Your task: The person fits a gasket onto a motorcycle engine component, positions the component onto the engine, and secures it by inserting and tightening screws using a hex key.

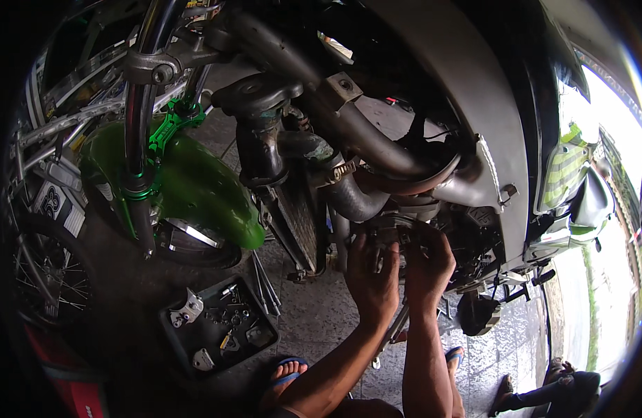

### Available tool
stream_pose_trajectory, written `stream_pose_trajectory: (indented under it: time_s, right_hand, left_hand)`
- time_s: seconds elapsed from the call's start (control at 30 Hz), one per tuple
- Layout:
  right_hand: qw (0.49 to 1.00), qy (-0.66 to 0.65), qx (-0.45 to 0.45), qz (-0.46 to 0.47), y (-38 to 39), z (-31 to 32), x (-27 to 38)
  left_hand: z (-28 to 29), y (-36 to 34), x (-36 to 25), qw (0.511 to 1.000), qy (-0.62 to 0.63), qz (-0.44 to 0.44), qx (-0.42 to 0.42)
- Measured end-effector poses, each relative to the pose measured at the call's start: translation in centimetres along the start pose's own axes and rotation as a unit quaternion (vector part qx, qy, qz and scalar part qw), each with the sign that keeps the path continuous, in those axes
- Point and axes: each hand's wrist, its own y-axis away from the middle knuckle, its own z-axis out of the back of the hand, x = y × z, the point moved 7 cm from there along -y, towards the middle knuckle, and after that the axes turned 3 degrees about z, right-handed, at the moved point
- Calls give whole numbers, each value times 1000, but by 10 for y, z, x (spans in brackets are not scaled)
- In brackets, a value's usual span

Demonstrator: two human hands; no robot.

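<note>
Both my hands reach up into the engine area of a partly stripped motorcycle. My left hand [374,279] and my right hand [429,263] sit side by side, fingers curled round a greyish metal engine part [390,233]. Its exact kind is hard to make out, as my fingers and thumbs cover much of it. Just above it a dark rubber hose [359,198] bends down from a metal neck with a clamp [339,172]. To the left of my hands hangs the radiator [295,226], tilted under a capped filler neck [259,139].
A black tray [220,327] with bolts and small metal parts lies on the floor at lower left. The green front fender [178,184] and fork tube [145,104] stand on the left. A grey body panel [467,83] arches overhead. Another person's leg [561,392] shows at lower right.
</note>
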Motion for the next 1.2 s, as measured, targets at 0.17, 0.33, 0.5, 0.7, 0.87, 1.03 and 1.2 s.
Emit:
stream_pose_trajectory:
  time_s: [0.17,0.33,0.5,0.7,0.87,1.03,1.2]
  right_hand:
    - [998,31,-28,41,0,2,9]
    - [997,40,-53,37,1,3,5]
    - [968,139,-106,181,23,10,44]
    - [898,369,-27,240,24,-26,79]
    - [892,389,23,228,16,-35,72]
    - [898,380,16,221,20,-42,81]
    - [893,393,29,217,20,-43,79]
  left_hand:
    - [3,-1,15,999,-11,-43,14]
    - [3,-8,17,998,31,-46,40]
    - [11,-8,20,996,-83,-9,31]
    - [20,-17,40,993,113,27,30]
    - [15,-13,14,992,-117,-56,13]
    - [22,-16,36,979,-198,-41,27]
    - [12,-10,44,936,-317,-150,20]
